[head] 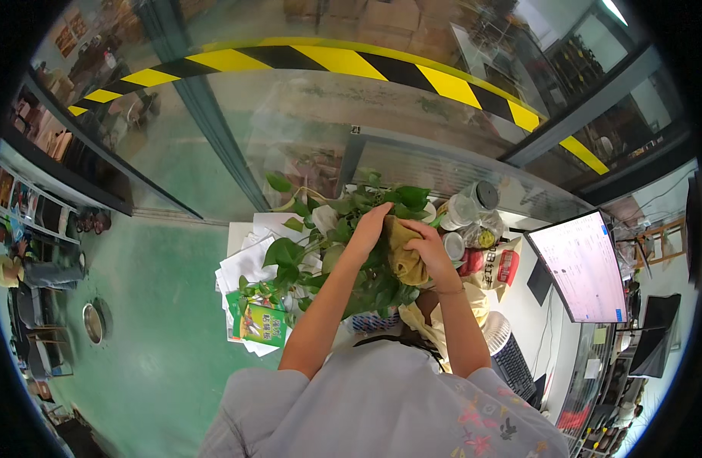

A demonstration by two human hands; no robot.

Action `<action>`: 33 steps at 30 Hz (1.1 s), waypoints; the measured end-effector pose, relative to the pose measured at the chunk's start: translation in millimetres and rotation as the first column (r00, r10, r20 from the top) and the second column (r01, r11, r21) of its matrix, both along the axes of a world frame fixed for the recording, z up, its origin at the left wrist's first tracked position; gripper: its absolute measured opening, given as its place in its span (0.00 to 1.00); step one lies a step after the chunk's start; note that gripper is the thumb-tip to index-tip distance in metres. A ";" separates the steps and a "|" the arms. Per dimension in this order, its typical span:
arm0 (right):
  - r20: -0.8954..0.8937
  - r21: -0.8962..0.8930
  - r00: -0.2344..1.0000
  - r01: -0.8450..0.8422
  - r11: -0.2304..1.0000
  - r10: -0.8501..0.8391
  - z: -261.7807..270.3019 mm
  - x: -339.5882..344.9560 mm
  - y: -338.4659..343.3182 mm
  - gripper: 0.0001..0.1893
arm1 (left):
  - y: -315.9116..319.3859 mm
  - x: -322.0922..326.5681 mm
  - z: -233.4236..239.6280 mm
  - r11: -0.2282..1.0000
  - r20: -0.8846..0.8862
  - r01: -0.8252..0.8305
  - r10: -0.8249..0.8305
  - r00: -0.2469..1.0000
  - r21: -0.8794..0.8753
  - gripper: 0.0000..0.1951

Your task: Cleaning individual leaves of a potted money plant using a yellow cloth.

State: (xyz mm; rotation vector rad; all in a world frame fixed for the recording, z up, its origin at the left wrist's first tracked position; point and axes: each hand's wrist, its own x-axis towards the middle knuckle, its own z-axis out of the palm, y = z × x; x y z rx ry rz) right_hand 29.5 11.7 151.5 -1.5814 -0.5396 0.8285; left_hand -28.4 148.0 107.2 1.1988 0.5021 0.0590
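A leafy green potted plant [285, 253] with trailing vines spreads over the desk before me; its pot is hidden. My left hand [371, 230] reaches into the upper leaves, its fingertips mostly out of sight among them. An olive-yellow cloth [407, 260] is bunched in my right hand [435, 247], just right of the left one and against the foliage. Whether the cloth presses on a leaf cannot be seen.
Papers [242, 260] and a green printed packet [262, 323] lie left of the plant. Clear jars [460, 210], a red-and-cream food bag [497, 266], a small white fan [496, 331], a keyboard [512, 363] and a monitor [580, 269] stand right. Glass panels [305, 109] rise ahead.
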 end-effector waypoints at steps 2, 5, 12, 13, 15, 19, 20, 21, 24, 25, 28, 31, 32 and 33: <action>-0.042 -0.004 0.998 0.041 0.999 -0.041 -3.3 1.8 -4.8 0.25 | -4.7 -0.6 5.7 1.000 -0.023 0.018 -0.018 1.000 -0.002 0.25; -0.110 0.007 0.990 0.088 0.996 -0.087 -7.4 5.4 -11.4 0.24 | -9.8 -2.3 5.2 1.000 -0.003 0.016 -0.016 1.000 -0.003 0.25; -0.175 0.045 0.962 0.219 0.975 -0.208 4.4 11.0 -18.7 0.25 | -13.3 2.7 -12.5 0.983 0.045 -0.061 0.054 0.998 0.175 0.17; -0.174 0.044 0.963 0.217 0.975 -0.206 5.9 13.5 -19.1 0.25 | -14.5 3.8 -15.2 0.983 0.045 -0.063 0.056 0.997 0.174 0.17; -0.090 0.061 0.971 0.228 0.972 -0.222 9.3 18.7 -18.6 0.25 | -18.8 7.0 -18.8 0.957 0.105 -0.157 0.134 0.985 0.246 0.18; 0.113 0.045 0.985 0.129 0.991 -0.133 17.6 27.5 -9.4 0.25 | -24.5 11.1 -19.0 0.918 0.148 -0.277 0.244 0.959 0.283 0.19; 0.267 -0.029 0.963 0.058 0.998 -0.048 16.6 31.6 -5.5 0.25 | -24.8 11.5 -19.1 0.918 0.139 -0.278 0.248 0.959 0.283 0.20; 0.410 -0.113 0.911 0.000 0.994 0.046 16.4 35.7 -2.1 0.25 | -25.6 12.2 -19.4 0.918 0.132 -0.278 0.250 0.959 0.282 0.20; 0.564 -0.218 0.789 -0.143 0.966 0.244 13.4 44.9 13.4 0.26 | -25.4 14.5 -24.9 0.940 0.139 -0.275 0.250 0.958 0.203 0.20; 0.564 -0.217 0.788 -0.146 0.965 0.246 13.3 43.2 16.2 0.26 | -24.7 14.3 -25.6 0.939 0.139 -0.278 0.253 0.957 0.203 0.20; 0.515 -0.321 0.777 -0.216 0.922 0.361 11.9 41.6 18.7 0.26 | -22.2 12.8 -16.6 0.947 0.140 -0.295 0.311 0.940 -0.127 0.18; 0.438 -0.373 0.796 -0.262 0.890 0.418 5.8 35.8 9.4 0.28 | -15.5 7.6 -0.9 0.876 0.036 -0.366 0.396 0.917 -0.314 0.18; 0.406 -0.330 0.816 -0.288 0.899 0.411 7.3 32.5 5.6 0.28 | -10.8 4.4 2.6 0.883 0.025 -0.364 0.388 0.921 -0.296 0.17; 0.374 -0.288 0.836 -0.306 0.907 0.401 12.1 27.5 1.8 0.28 | -5.8 2.0 3.7 0.892 0.017 -0.356 0.375 0.927 -0.279 0.17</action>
